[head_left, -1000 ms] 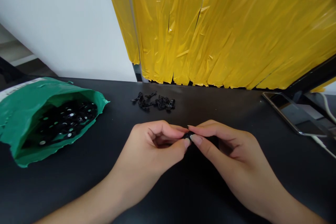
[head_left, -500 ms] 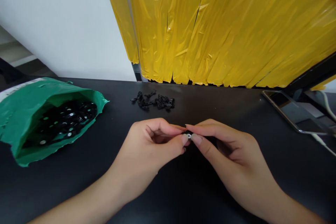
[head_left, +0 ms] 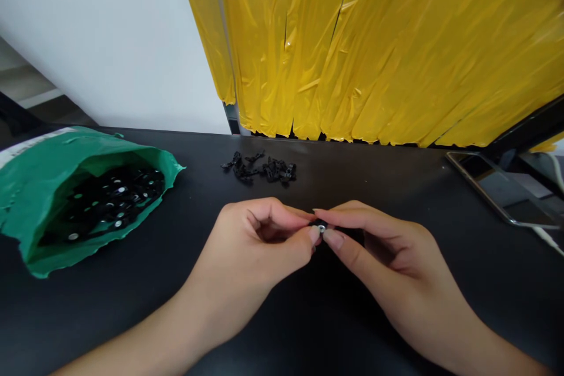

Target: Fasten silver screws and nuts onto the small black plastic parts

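Between my fingertips is a small black part with a round silvery piece (head_left: 322,228), mostly covered by the fingers. My left hand (head_left: 259,247) pinches it from the left with thumb and forefinger. From the right, my right hand (head_left: 383,247) closes thumb and forefinger on the same part, its thumb tip just below the silvery piece. Beyond the hands, a small pile of black plastic parts (head_left: 279,170) lies on the dark table (head_left: 282,323). To the left an open green bag (head_left: 94,147) holds many similar black parts with shiny round spots.
A phone or tablet with a metal rim (head_left: 497,188) lies at the right, beside a white cable (head_left: 549,241). Yellow plastic sheeting (head_left: 352,53) hangs behind the table's far edge, next to a white panel (head_left: 132,41).
The view has shifted slightly, so everything sits a little further right. The thumbs and forefingers keep their hold, and the silvery piece shows a bit more plainly between them.
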The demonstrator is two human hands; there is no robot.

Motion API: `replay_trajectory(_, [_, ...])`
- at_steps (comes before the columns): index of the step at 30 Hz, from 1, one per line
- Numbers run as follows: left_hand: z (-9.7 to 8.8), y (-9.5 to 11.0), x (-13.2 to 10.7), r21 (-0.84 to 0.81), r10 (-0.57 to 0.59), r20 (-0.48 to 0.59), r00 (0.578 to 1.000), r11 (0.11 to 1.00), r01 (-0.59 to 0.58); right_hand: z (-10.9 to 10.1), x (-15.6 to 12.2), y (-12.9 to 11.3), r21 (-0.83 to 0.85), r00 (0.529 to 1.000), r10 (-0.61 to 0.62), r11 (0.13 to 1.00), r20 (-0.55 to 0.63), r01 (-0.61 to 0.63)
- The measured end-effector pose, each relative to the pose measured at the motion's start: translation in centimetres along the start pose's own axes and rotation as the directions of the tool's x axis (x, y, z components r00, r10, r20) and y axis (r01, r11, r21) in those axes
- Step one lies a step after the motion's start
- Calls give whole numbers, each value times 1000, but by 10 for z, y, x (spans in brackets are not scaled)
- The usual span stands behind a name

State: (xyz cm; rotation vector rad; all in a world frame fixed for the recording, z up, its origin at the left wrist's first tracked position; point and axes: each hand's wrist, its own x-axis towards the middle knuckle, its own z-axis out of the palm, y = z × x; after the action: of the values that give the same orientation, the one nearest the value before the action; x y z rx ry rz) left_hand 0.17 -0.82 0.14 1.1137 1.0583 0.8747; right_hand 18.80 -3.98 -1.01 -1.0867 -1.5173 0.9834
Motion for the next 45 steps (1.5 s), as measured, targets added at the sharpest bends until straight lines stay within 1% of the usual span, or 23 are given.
replay_trajectory(3, [1, 0, -1, 8, -11, -11, 1000, 1000, 12, -1, 0, 1, 0, 1000, 12, 1000, 5, -12])
replay_trajectory(9, [6, 2, -1, -39, -16, -22, 1000, 999, 15, 0, 1, 2, -33, 1000, 22, 999, 6, -22])
replay_trajectory(13, [7, 1, 0, -25, 47, -50, 998, 999, -48, 0, -1, 2, -36, 1000, 29, 999, -10, -30])
replay_trajectory(16, [9, -1, -1, -3, 92, -73, 993, 996, -92, 2, -1, 1, -34, 1000, 3, 999, -18, -3])
replay_trajectory(19, [10, 0, -2, -10, 109, -89, 990, 994, -111, 5, -2, 1, -50, 998, -39, 998, -40, 37])
replay_trajectory(21, [10, 1, -2, -44, 111, -88, 990, 992, -115, 6, -1, 0, -49, 998, -45, 998, -48, 43])
replay_trajectory(22, [9, 1, -1, -72, 102, -73, 992, 992, -107, 6, -1, 0, -40, 998, -46, 998, -50, 44])
replay_trajectory(24, [5, 0, 1, -146, 68, -2, 998, 987, -67, 3, 0, 1, -7, 998, -47, 999, -31, 47])
replay_trajectory(26, [1, -1, 4, -231, 19, 86, 996, 973, 1, -1, 2, 2, 31, 998, -56, 998, 18, 55])
replay_trajectory(28, [-3, -2, 7, -311, -25, 148, 989, 948, 70, -5, 3, 5, 61, 996, -72, 996, 55, 68])
replay_trajectory(30, [-6, -2, 9, -376, -52, 202, 978, 918, 127, -7, 4, 6, 78, 995, -86, 994, 44, 83])
replay_trajectory(33, [-7, -1, 9, -425, -77, 280, 957, 884, 196, -7, 4, 7, 84, 996, -82, 993, 24, 79])
replay_trajectory(37, [-8, -1, 8, -437, -110, 328, 938, 863, 254, -4, 3, 6, 69, 994, -111, 992, 18, 109])
replay_trajectory(42, [-10, -2, 8, -447, -109, 369, 923, 850, 280, -3, 2, 6, -34, 976, -218, 975, 7, 218])
replay_trajectory(45, [-10, -1, 9, -425, -121, 371, 921, 859, 284, -4, 0, 8, -102, 960, -279, 955, 4, 278])
